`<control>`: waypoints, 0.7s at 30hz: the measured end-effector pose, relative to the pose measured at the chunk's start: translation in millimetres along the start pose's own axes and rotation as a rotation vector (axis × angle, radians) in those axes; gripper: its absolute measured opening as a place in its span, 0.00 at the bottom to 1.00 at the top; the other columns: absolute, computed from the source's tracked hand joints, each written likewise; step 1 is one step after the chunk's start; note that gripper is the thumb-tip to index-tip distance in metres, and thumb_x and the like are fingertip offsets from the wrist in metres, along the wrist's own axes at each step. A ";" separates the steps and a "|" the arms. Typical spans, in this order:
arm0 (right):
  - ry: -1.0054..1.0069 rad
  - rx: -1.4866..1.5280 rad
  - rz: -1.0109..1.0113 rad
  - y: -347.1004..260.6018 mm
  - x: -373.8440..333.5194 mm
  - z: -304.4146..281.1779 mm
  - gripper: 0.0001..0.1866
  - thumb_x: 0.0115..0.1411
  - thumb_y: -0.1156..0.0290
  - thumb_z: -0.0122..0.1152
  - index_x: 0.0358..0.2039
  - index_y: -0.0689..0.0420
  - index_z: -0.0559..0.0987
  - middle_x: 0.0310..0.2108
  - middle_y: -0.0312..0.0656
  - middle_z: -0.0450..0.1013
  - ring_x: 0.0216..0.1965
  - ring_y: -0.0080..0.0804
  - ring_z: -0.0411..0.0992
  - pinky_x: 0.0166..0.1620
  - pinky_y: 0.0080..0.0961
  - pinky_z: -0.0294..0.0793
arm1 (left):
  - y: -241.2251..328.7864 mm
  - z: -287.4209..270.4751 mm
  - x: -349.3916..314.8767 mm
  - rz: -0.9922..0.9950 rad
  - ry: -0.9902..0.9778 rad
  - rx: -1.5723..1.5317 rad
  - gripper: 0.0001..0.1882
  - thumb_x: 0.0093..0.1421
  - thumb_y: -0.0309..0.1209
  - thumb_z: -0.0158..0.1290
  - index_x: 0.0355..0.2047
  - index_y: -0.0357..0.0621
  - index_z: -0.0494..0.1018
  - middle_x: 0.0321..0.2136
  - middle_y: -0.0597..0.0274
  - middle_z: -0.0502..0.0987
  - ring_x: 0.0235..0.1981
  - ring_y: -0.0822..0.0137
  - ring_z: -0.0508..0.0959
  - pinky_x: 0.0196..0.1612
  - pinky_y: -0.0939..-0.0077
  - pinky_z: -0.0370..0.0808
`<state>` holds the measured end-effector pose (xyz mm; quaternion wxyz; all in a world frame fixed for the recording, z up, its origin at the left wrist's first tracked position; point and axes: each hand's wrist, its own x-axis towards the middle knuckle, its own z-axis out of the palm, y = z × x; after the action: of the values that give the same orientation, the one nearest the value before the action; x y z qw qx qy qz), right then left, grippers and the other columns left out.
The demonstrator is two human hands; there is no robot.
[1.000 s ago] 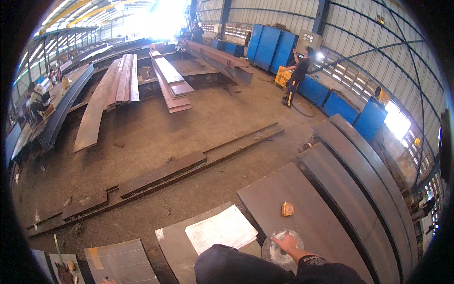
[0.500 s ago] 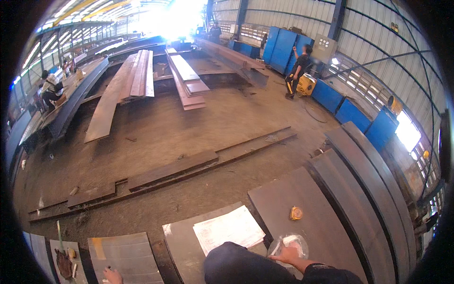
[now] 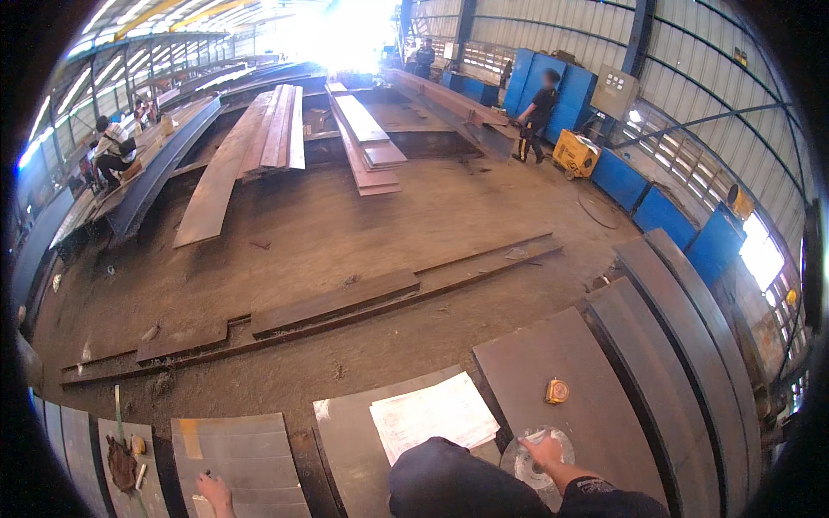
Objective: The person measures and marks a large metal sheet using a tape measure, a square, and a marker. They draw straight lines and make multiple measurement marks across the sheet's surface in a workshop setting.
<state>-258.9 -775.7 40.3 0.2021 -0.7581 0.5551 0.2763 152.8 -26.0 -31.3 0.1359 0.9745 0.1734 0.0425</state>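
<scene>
Disc, pale and round, lies under the fingers of the right hand, at the near left corner of a dark steel plate. Those fingers point left across it, slightly spread and touching it; whether they grip it cannot be told. The left hand is well apart, over a grey steel plate; its fingers are drawn close together with a small dark object at their tips, and whether it is pinched is too small to tell.

Just left of the right fingers, white paper sheets carry faint printing, unreadable here. The yellow tape measure beyond those fingers shows no legible lettering. Far beyond, dark markings on a yellow wheeled machine are also too small to read.

The disc looks greyish and partly translucent, with a lighter rim; the hand covers part of its middle.

Between the hands, nearer the right fingers, rises a dark-trousered knee. Beyond the left fingers, the grey plate bears pale lines and a yellowish strip; left of them, a crumpled brown cloth or glove lies on another plate. Ahead of both hands, long steel pieces lie across the floor.
</scene>
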 end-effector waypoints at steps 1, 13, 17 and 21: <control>-0.048 -0.049 0.005 5.2 1.6 7.8 0.62 0.46 0.24 0.60 0.63 0.69 0.66 0.48 0.61 0.77 0.48 0.54 0.78 0.49 0.42 0.77 | 11.6 -0.4 -4.2 0.024 -0.002 -0.004 0.21 0.53 0.22 0.56 0.48 0.32 0.70 0.45 0.38 0.72 0.50 0.40 0.73 0.54 0.51 0.70; 0.125 -0.199 -0.295 1.7 -13.1 40.1 0.70 0.46 0.22 0.58 0.68 0.73 0.54 0.42 0.66 0.78 0.44 0.56 0.79 0.47 0.42 0.76 | 16.6 1.9 -9.8 0.008 0.013 -0.001 0.19 0.53 0.22 0.54 0.47 0.34 0.71 0.46 0.39 0.71 0.50 0.40 0.72 0.55 0.51 0.69; 0.076 -0.014 -0.110 -4.6 -2.7 5.7 0.68 0.46 0.22 0.58 0.70 0.70 0.53 0.42 0.65 0.78 0.44 0.55 0.79 0.46 0.41 0.78 | 3.0 -10.5 -5.7 -0.030 0.048 -0.007 0.20 0.52 0.21 0.55 0.48 0.36 0.71 0.46 0.39 0.71 0.50 0.40 0.72 0.55 0.51 0.70; 0.015 -0.072 -0.088 -0.8 17.2 8.4 0.58 0.47 0.24 0.58 0.52 0.74 0.75 0.38 0.62 0.80 0.42 0.53 0.80 0.46 0.42 0.78 | 18.5 -11.3 -9.3 -0.028 0.018 -0.030 0.20 0.52 0.21 0.55 0.48 0.36 0.71 0.46 0.40 0.71 0.50 0.40 0.72 0.55 0.51 0.69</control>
<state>-255.8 -782.9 22.8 0.1822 -0.7906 0.5126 0.2812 148.7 -43.1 -15.6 0.1494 0.9695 0.1874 0.0517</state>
